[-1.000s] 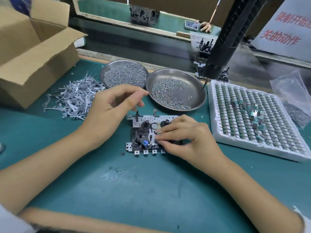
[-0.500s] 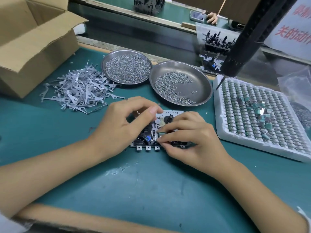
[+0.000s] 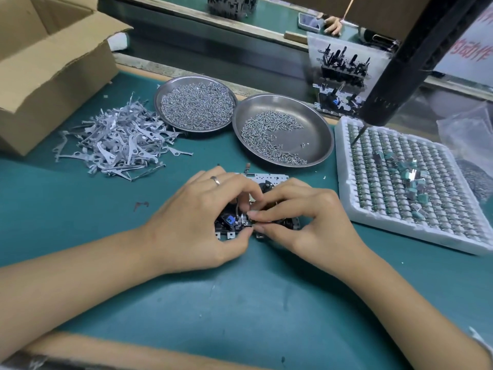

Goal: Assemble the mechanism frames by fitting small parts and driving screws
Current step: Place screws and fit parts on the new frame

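A mechanism frame [image 3: 269, 180], a perforated metal plate with black parts and a small blue piece, lies flat on the green mat at centre. My left hand [image 3: 197, 222], with a ring on one finger, lies over its left half with fingers curled onto the frame and the thumb at its front edge. My right hand [image 3: 301, 217] covers the right half; its thumb and forefinger pinch a small part at the frame's middle front. Both sets of fingertips meet there. Much of the frame is hidden under my hands.
A heap of flat grey metal levers [image 3: 120, 140] lies at left beside an open cardboard box [image 3: 53, 76]. Two steel dishes of screws [image 3: 197, 104] [image 3: 314, 134] stand behind the frame. A white tray of small parts [image 3: 405, 188] sits at right, with a hanging black screwdriver [image 3: 400, 76] above it.
My left hand came down from above the frame and settled on its left half, fingertips meeting those of my right hand. My right hand stayed on the frame.
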`<state>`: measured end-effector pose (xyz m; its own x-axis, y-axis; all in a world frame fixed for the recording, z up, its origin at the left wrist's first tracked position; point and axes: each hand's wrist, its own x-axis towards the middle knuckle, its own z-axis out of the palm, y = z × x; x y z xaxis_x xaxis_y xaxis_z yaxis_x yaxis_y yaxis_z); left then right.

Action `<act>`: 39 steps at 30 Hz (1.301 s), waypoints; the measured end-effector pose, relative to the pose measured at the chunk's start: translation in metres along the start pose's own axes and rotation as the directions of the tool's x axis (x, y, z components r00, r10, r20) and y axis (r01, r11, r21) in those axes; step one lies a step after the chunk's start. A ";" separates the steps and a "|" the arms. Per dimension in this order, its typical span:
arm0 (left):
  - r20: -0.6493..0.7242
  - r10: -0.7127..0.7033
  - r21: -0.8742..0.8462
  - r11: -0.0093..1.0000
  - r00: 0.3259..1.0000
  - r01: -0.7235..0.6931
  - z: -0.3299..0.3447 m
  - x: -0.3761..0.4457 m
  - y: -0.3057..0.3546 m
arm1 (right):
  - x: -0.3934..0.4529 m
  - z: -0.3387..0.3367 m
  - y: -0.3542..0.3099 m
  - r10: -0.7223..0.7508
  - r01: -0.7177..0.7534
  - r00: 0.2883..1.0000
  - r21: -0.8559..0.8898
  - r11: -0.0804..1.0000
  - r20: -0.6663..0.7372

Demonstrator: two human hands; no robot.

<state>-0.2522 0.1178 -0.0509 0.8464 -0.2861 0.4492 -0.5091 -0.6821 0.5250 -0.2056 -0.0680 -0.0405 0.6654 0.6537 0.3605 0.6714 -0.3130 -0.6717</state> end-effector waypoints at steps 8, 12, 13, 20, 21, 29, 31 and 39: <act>-0.012 -0.044 -0.053 0.998 0.999 0.043 0.001 0.000 -0.001 | 0.000 -0.003 -0.001 0.039 -0.040 0.999 0.041 0.998 0.028; -0.020 -0.062 -0.057 0.997 0.998 0.061 0.001 0.000 0.000 | 0.000 -0.003 -0.002 0.056 -0.058 0.998 0.064 0.996 0.031; -0.021 -0.061 -0.057 0.997 0.998 0.060 0.000 0.001 0.000 | 0.000 -0.004 -0.002 0.055 -0.057 0.998 0.071 0.996 0.027; -0.007 -0.022 -0.064 0.998 1.000 0.022 -0.001 0.002 -0.003 | 0.009 -0.017 -0.004 0.012 -0.022 0.805 -0.011 1.000 -0.594; -0.005 -0.016 -0.070 0.997 1.000 0.016 -0.001 0.003 -0.004 | 0.016 -0.024 -0.004 0.034 -0.048 0.718 -0.001 0.999 -0.695; -0.022 -0.002 -0.125 0.992 1.000 -0.001 0.001 0.002 -0.006 | 0.079 -0.075 -0.017 0.160 -0.122 0.659 0.106 0.987 -0.735; -0.027 0.007 -0.124 0.992 1.000 -0.011 0.000 0.004 -0.007 | 0.089 -0.077 -0.020 0.137 -0.080 0.642 0.111 0.991 -0.755; -0.012 -0.006 -0.145 0.989 1.000 0.005 0.001 0.004 -0.007 | 0.088 -0.053 -0.043 0.194 0.138 0.687 0.387 0.912 -0.701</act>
<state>-0.2446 0.1210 -0.0535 0.8477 -0.2734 0.4547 -0.5225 -0.5785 0.6263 -0.1583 -0.0334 0.0551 0.8157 -0.0947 0.5706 0.5773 0.0715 -0.8134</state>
